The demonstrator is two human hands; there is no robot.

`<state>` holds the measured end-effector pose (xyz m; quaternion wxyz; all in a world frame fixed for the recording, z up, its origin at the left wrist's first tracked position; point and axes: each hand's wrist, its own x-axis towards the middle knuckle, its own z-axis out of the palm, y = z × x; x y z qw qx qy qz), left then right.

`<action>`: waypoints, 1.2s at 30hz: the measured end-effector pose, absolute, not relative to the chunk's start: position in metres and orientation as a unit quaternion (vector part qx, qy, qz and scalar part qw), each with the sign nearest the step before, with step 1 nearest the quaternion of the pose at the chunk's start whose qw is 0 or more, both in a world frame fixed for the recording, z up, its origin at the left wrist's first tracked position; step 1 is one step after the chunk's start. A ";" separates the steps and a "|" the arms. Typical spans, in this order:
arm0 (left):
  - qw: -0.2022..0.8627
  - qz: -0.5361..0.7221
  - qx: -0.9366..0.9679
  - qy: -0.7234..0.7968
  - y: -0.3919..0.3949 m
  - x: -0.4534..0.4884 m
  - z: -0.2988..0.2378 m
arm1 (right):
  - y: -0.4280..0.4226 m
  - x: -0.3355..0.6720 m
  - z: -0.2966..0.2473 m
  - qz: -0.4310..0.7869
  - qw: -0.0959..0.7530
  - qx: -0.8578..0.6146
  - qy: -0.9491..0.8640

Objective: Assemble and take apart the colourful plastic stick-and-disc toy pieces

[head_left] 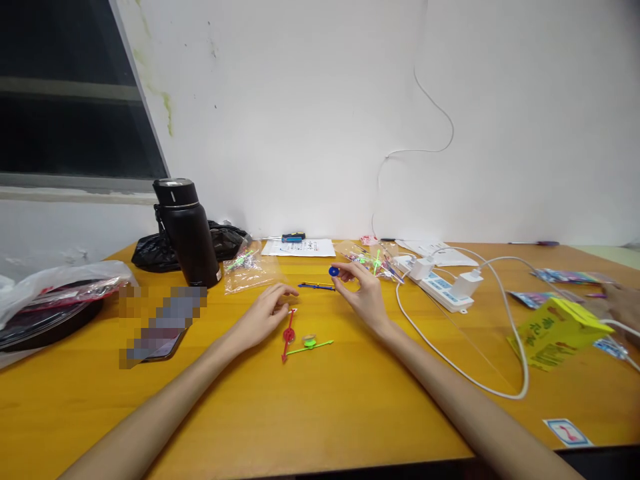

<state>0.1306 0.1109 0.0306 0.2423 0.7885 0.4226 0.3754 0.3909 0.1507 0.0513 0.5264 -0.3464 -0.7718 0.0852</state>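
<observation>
My right hand [364, 293] is raised over the table, pinching a small round blue plastic disc [333, 271] between thumb and fingertips. Below and left of the disc, a thin blue plastic arrow [317, 286] lies on the table. My left hand [267, 310] rests on the tabletop, empty, its fingers loosely bent and apart from the thumb. Close to its fingertips lies a red plastic arrow spinner [289, 335] with a round middle. A green arrow spinner [310, 342] lies beside it, with a round piece at its centre.
A black bottle [187, 233] and a phone [163, 333] stand and lie at left. Clear bags of plastic parts [253, 270] lie behind. On the right are a white power strip [444, 291], looping cables, a yellow box [557, 333] and another person's hand [625, 303].
</observation>
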 end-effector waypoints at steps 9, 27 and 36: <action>0.271 0.360 0.783 0.429 0.110 0.131 0.027 | 0.182 0.430 0.050 0.074 0.556 -0.441 -0.701; 0.272 0.398 0.758 0.440 0.111 0.131 0.033 | 0.194 0.461 0.042 0.057 0.240 -0.492 -0.835; 0.447 0.586 0.546 0.397 0.124 0.132 0.037 | 0.143 0.390 0.047 0.097 0.300 -0.326 -0.891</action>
